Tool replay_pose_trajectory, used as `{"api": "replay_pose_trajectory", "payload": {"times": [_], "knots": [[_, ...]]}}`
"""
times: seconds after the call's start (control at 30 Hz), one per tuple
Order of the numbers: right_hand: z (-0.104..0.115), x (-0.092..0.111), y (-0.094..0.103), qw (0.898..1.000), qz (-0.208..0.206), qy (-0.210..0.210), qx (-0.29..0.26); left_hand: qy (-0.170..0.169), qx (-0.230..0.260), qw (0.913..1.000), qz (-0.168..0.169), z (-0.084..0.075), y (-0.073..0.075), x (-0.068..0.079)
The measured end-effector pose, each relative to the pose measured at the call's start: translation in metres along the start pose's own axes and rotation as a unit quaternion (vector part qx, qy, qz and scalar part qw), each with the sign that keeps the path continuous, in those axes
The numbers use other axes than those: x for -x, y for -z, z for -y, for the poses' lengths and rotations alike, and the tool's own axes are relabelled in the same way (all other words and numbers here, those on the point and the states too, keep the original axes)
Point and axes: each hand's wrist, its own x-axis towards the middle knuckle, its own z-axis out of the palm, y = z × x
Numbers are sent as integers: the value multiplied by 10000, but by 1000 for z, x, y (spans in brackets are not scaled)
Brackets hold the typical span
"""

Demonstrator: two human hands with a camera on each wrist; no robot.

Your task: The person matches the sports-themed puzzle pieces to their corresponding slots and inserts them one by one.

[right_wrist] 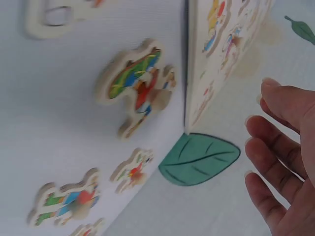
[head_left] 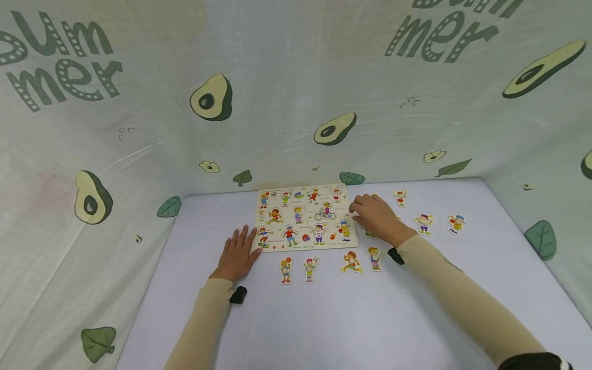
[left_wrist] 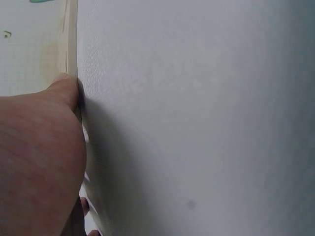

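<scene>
A flat wooden puzzle board with pictures of sporting children lies at the table's back. My left hand rests at its left edge, fingers extended; in the left wrist view the thumb touches the board's rim. Over the board's right edge hovers my right hand, its fingers loosely bent. The right wrist view shows nothing between that hand's fingers and thumb. A puzzle piece is partly covered by the right hand. Nearby in the right wrist view lies a skateboarder piece with a knob.
Before the board lie a ball-player piece, a racket-player piece, a runner piece and a fencer piece. To the right are several more, including a red-ball piece. A printed curtain hangs behind the white table.
</scene>
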Motion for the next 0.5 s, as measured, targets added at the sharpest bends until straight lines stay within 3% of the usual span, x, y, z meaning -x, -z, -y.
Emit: {"api": "replay_pose_trajectory", "payload": {"times": [0.5], "knots": [[-3, 65, 0, 9996, -104, -117, -222, 30, -15, 10000, 26, -1, -1, 0]]}}
